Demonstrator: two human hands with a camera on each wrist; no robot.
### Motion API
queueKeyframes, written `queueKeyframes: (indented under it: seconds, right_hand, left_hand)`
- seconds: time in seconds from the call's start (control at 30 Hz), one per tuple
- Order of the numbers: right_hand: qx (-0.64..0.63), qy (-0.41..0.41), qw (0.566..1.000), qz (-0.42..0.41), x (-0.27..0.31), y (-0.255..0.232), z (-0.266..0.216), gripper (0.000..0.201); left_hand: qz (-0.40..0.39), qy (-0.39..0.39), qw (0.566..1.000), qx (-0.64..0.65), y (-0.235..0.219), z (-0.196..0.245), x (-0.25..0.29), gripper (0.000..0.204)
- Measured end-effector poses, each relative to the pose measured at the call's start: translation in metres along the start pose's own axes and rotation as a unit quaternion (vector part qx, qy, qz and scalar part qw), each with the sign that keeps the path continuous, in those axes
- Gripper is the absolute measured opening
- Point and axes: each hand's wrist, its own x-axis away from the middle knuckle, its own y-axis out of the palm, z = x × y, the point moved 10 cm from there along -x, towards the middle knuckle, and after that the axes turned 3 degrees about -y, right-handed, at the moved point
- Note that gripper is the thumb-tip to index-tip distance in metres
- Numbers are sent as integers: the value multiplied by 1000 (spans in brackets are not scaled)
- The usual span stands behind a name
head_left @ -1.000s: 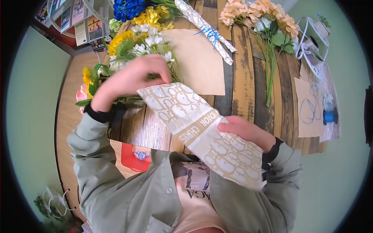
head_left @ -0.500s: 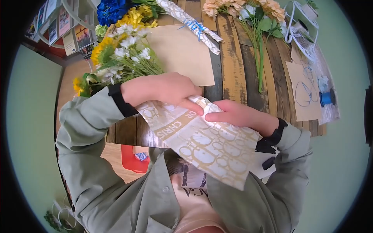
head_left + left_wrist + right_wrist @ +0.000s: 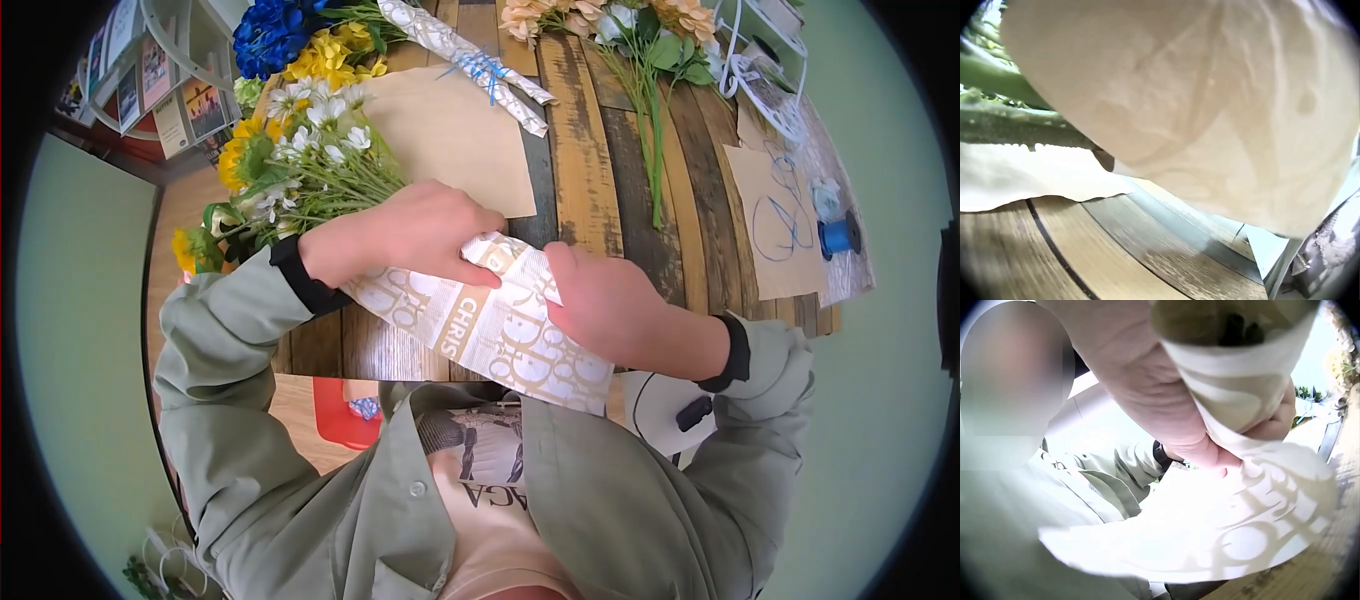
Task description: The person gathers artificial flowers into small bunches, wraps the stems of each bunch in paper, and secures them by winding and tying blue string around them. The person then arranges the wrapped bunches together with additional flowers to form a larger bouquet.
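White wrapping paper with a tan print lies rolled about the stem ends of a bouquet of white flowers and sunflowers. My left hand holds the roll from above, its thumb along the paper. Close to it, my right hand grips the roll nearer its right end. In the right wrist view, the rolled paper tube shows dark stem ends inside, and a loose flap hangs below. Green stems run in beside a broad pale sheet in the left wrist view.
Brown paper lies behind my hands on the wooden table. Further back are a wrapped bouquet tied with blue ribbon and peach flowers. A blue ribbon spool stands at the right.
My left hand has come from the flower stems onto the paper. The paper has been rolled into a narrower bundle, and my right hand has turned over it.
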Motion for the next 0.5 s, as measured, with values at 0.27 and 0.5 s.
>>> queueKeyframes:
  seconds: [0.27, 0.5]
  right_hand:
    - [-142, 52, 984, -95, -9, 17, 28, 29]
    - [-224, 7, 967, -118, -17, 16, 28, 30]
  left_hand:
    - [89, 47, 991, -89, -23, -7, 33, 49]
    - [142, -33, 969, -198, -9, -14, 41, 47]
